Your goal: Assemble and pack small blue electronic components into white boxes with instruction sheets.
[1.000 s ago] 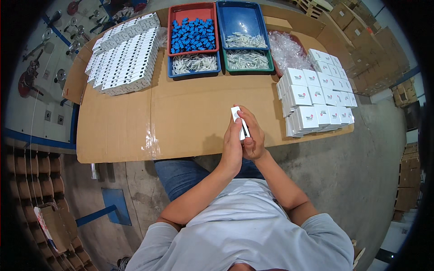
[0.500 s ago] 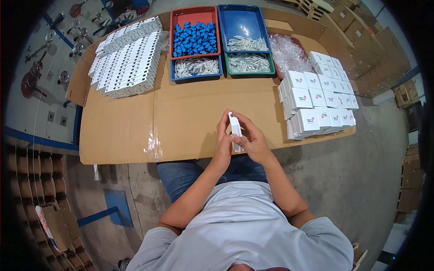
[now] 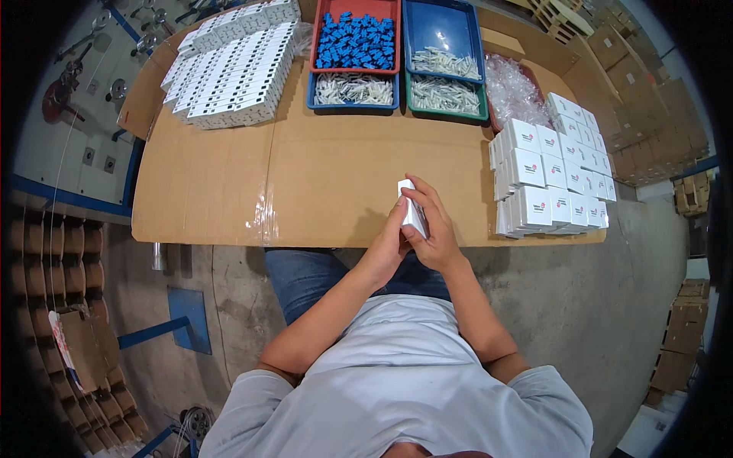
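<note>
Near the front edge of the cardboard-covered table (image 3: pixel 206 191), a small, flat white box (image 3: pixel 412 214) is held up between my two hands. My left hand (image 3: pixel 388 248) is closed on its lower left side, thumb and fingers pressed against it. My right hand (image 3: pixel 437 233) wraps round the right side, with fingertips over the top end. Both hands hide part of the box, so I cannot tell whether its end flaps are closed. To the right stand stacked white boxes (image 3: pixel 528 168) with a small red mark on their faces.
At the back left, rows of white boxes (image 3: pixel 237 72) show dark square spots. Trays along the back hold blue plastic pieces (image 3: pixel 355 42) and slim whitish pieces (image 3: pixel 353 89). A red tray with clear plastic bags (image 3: pixel 515 88) sits behind the right stack. Cardboard walls border the table.
The white box has turned in my hands, showing a broader face, and my right fingers now reach over its top. The whole view has shifted slightly.
</note>
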Tool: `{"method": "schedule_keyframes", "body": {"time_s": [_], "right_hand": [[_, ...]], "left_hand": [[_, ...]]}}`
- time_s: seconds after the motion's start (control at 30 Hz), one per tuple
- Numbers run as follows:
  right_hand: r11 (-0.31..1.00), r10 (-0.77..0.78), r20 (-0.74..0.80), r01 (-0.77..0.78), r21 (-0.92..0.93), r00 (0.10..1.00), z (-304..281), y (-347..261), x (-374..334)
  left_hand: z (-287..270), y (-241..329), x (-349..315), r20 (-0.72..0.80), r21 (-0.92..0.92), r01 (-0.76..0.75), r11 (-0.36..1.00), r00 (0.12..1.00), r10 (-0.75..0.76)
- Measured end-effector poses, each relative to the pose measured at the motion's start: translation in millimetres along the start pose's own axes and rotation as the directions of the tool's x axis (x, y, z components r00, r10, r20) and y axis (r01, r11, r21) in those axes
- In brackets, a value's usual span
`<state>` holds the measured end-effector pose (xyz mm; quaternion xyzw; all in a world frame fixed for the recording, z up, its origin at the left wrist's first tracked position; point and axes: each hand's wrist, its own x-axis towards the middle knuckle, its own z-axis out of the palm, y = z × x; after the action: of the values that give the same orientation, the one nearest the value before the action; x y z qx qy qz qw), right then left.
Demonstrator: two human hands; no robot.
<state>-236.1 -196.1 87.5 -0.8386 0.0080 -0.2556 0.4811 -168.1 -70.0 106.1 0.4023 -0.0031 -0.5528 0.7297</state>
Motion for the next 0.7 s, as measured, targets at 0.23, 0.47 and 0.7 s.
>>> {"method": "schedule_keyframes", "body": {"time_s": [0.23,0.47,0.7], "right_hand": [[0.995,-0.05,-0.004,0.05,-0.091,0.999,1,1,-3],[0.997,-0.071,0.012,0.071,-0.038,0.997,-5,-2,2],[0.997,-0.013,-0.035,0.016,0.079,0.999,2,4,-2]], "left_hand": [[-5,-12,7,-0.039,-0.043,-0.077,0.996,0.996,0.075],[-5,-15,6,-0.029,-0.097,-0.109,0.989,0.994,0.107],[-7,-15,10,0.009,-0.039,-0.112,0.993,0.994,0.112]]}}
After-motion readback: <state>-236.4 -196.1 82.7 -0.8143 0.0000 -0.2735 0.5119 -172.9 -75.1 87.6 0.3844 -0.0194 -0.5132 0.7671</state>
